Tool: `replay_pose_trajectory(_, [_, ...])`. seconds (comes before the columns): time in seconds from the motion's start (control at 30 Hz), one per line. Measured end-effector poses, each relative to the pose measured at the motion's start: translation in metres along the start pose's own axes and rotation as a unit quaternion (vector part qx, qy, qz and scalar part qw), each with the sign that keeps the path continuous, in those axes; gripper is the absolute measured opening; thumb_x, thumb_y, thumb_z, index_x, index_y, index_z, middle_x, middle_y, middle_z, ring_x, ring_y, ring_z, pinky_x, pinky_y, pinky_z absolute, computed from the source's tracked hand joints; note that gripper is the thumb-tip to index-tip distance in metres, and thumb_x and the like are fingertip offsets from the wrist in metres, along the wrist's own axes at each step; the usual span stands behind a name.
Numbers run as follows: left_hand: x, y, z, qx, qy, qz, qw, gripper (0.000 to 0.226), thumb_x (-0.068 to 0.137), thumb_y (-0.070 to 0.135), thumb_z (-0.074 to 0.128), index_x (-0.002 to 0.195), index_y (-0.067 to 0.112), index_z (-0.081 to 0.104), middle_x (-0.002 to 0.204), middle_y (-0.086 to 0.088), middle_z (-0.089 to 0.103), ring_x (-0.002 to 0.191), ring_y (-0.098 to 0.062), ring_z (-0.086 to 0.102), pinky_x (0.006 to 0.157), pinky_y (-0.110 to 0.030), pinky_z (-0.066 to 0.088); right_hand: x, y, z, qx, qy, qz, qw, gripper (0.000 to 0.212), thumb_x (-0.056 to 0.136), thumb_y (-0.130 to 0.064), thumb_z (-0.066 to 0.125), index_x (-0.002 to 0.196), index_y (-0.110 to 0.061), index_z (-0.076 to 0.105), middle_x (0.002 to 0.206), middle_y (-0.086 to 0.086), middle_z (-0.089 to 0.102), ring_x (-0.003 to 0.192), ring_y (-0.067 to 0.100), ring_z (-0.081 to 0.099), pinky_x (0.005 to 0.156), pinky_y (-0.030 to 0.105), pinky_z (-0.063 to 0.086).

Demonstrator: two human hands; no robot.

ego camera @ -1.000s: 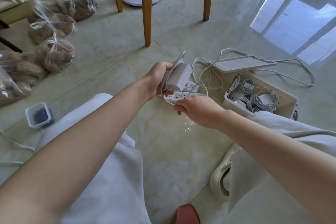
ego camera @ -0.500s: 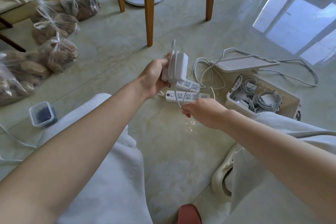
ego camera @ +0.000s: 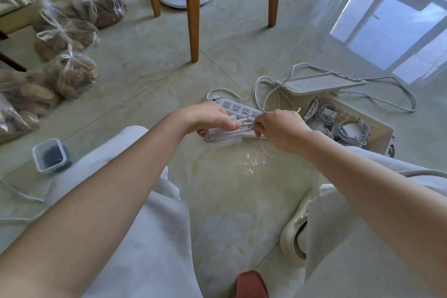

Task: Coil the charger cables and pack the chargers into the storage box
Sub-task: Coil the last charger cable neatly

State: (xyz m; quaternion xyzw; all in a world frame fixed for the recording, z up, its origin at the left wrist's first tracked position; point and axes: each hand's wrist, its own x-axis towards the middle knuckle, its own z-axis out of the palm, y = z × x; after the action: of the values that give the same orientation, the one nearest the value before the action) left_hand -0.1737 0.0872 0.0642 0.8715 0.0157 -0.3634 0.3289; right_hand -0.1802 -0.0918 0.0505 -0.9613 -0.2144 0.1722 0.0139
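My left hand point(ego camera: 210, 116) grips a white charger point(ego camera: 225, 139) low over the floor, the block lying flat under my fingers. My right hand point(ego camera: 278, 128) pinches the charger's white cable point(ego camera: 244, 124), which lies in turns across the block. A loose end of the cable point(ego camera: 267, 153) hangs below my right wrist. The storage box point(ego camera: 377, 133) stands just right of my right hand and holds several coiled grey chargers point(ego camera: 350, 130). Its white lid point(ego camera: 319, 83) lies behind it.
Two white power strips point(ego camera: 238, 109) lie under and behind my hands, their cords looping toward the lid. A wooden chair point(ego camera: 193, 19) stands behind. Tied plastic bags point(ego camera: 70, 72) sit far left, a small lidded tub point(ego camera: 49, 156) near my left knee.
My left hand has lowered the charger from upright to flat near the floor. My right hand has come up to it with the cable, and more cable now lies across the block.
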Motion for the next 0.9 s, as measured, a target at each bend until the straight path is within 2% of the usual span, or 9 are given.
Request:
replay_pose_trajectory(0.1, [0.002, -0.001, 0.001, 0.059, 0.049, -0.013, 0.997, 0.034, 0.09, 0.04, 0.058, 0.097, 0.007, 0.062, 0.083, -0.008, 0.055, 0.07, -0.021, 0.052, 0.054, -0.025, 0.035, -0.001, -0.007, -0.001, -0.011, 0.041, 0.001, 0.999, 0.035, 0.099, -0.035, 0.032, 0.095, -0.018, 0.063, 0.093, 0.006, 0.063, 0.075, 0.026, 0.051, 0.062, 0.03, 0.03])
replay_pose_trajectory(0.2, [0.006, 0.0, 0.004, 0.161, 0.119, -0.031, 0.979, 0.046, 0.094, 0.045, 0.048, 0.114, 0.005, 0.057, 0.117, -0.014, 0.06, 0.105, -0.029, 0.056, 0.069, -0.027, 0.035, -0.003, -0.014, -0.007, -0.014, 0.077, 0.002, 0.997, 0.037, 0.099, -0.033, 0.03, 0.089, -0.014, 0.06, 0.086, 0.007, 0.06, 0.069, 0.026, 0.044, 0.062, 0.03, 0.03])
replay_pose_trajectory(0.37, [0.016, -0.004, 0.01, 0.131, 0.19, -0.068, 0.971, 0.055, 0.096, 0.048, 0.041, 0.125, 0.001, 0.047, 0.127, -0.019, 0.054, 0.115, -0.037, 0.051, 0.09, -0.038, 0.041, -0.014, -0.03, -0.012, 0.024, 0.114, -0.005, 0.993, 0.032, 0.099, -0.033, 0.029, 0.081, -0.015, 0.05, 0.064, 0.001, 0.042, 0.066, 0.029, 0.042, 0.058, 0.031, 0.03])
replay_pose_trajectory(0.43, [0.019, -0.004, 0.01, 0.09, 0.227, -0.079, 0.967, 0.058, 0.095, 0.048, 0.043, 0.129, 0.0, 0.041, 0.131, -0.021, 0.049, 0.119, -0.037, 0.048, 0.095, -0.042, 0.04, -0.02, -0.037, -0.01, 0.064, 0.127, -0.018, 0.99, 0.034, 0.099, -0.032, 0.028, 0.09, -0.013, 0.055, 0.073, 0.005, 0.054, 0.069, 0.033, 0.048, 0.059, 0.033, 0.037])
replay_pose_trajectory(0.5, [0.021, -0.003, 0.009, 0.027, 0.245, -0.08, 0.966, 0.059, 0.096, 0.046, 0.044, 0.129, -0.003, 0.042, 0.132, -0.022, 0.049, 0.12, -0.037, 0.048, 0.093, -0.038, 0.041, -0.025, -0.041, -0.008, 0.113, 0.15, -0.041, 0.981, 0.033, 0.099, -0.03, 0.029, 0.096, -0.013, 0.057, 0.087, 0.007, 0.064, 0.078, 0.035, 0.057, 0.066, 0.036, 0.046])
replay_pose_trajectory(0.6, [0.023, 0.0, 0.006, -0.136, 0.237, -0.073, 0.959, 0.056, 0.097, 0.044, 0.043, 0.128, -0.002, 0.045, 0.131, -0.02, 0.052, 0.117, -0.035, 0.051, 0.088, -0.037, 0.043, -0.032, -0.046, -0.006, 0.167, 0.162, -0.079, 0.969, 0.029, 0.099, -0.028, 0.03, 0.102, -0.014, 0.055, 0.094, 0.01, 0.067, 0.082, 0.037, 0.06, 0.07, 0.041, 0.048])
replay_pose_trajectory(0.67, [0.022, 0.003, 0.004, -0.241, 0.218, -0.061, 0.944, 0.052, 0.098, 0.044, 0.041, 0.126, 0.001, 0.05, 0.123, -0.016, 0.057, 0.107, -0.031, 0.055, 0.079, -0.037, 0.046, -0.035, -0.049, -0.002, 0.187, 0.152, -0.091, 0.966, 0.027, 0.1, -0.027, 0.029, 0.106, -0.015, 0.053, 0.098, 0.01, 0.066, 0.083, 0.038, 0.059, 0.071, 0.042, 0.047])
replay_pose_trajectory(0.8, [0.014, 0.01, 0.0, -0.396, 0.149, -0.061, 0.904, 0.034, 0.101, 0.034, 0.035, 0.105, 0.014, 0.061, 0.092, -0.007, 0.064, 0.082, -0.022, 0.059, 0.066, -0.036, 0.05, -0.033, -0.048, 0.003, 0.208, 0.128, -0.092, 0.965, 0.024, 0.1, -0.023, 0.031, 0.112, -0.017, 0.05, 0.103, 0.009, 0.064, 0.085, 0.036, 0.058, 0.068, 0.038, 0.045])
replay_pose_trajectory(0.9, [0.011, 0.013, -0.002, -0.455, 0.124, -0.063, 0.879, 0.034, 0.099, 0.028, 0.031, 0.088, 0.019, 0.061, 0.088, -0.007, 0.064, 0.082, -0.022, 0.06, 0.066, -0.036, 0.049, -0.03, -0.043, 0.001, 0.207, 0.105, -0.084, 0.969, 0.024, 0.1, -0.022, 0.03, 0.113, -0.017, 0.05, 0.104, 0.008, 0.063, 0.086, 0.034, 0.056, 0.067, 0.036, 0.041])
